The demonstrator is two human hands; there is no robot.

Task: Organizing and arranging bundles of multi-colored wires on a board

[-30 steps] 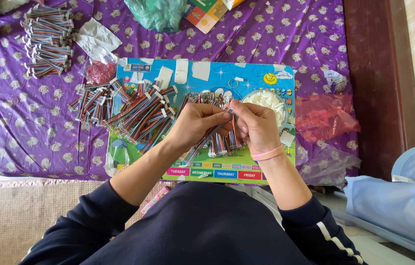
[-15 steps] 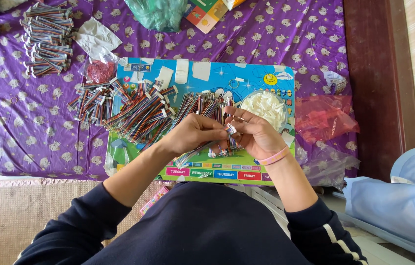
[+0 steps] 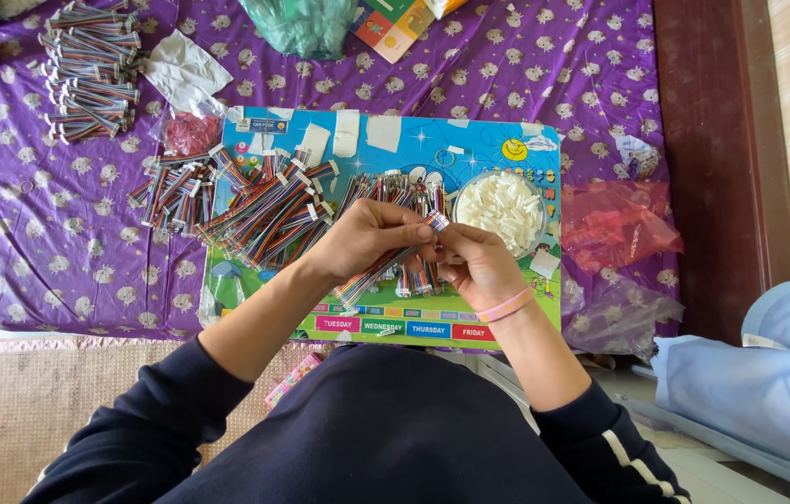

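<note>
Grip: left hand (image 3: 369, 235) and right hand (image 3: 475, 261) both pinch one multicoloured ribbon cable (image 3: 378, 269) at its white end.
Cable: slants down-left above the colourful board (image 3: 507, 322).
Bowl: clear bowl of white connectors (image 3: 504, 207), just beside the right hand.
Piles: more ribbon cables (image 3: 264, 210) left of the hands on the purple cloth (image 3: 31, 252).

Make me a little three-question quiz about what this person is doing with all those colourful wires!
1. True or false: both hands hold one striped wire strip.
2. What fills the clear bowl? A) white plastic pieces B) red beads C) water
3. On which side of the picture board is the red plastic bag?

Key: 1 true: left hand and right hand meet on it. 2 A. 3 The right.
</note>
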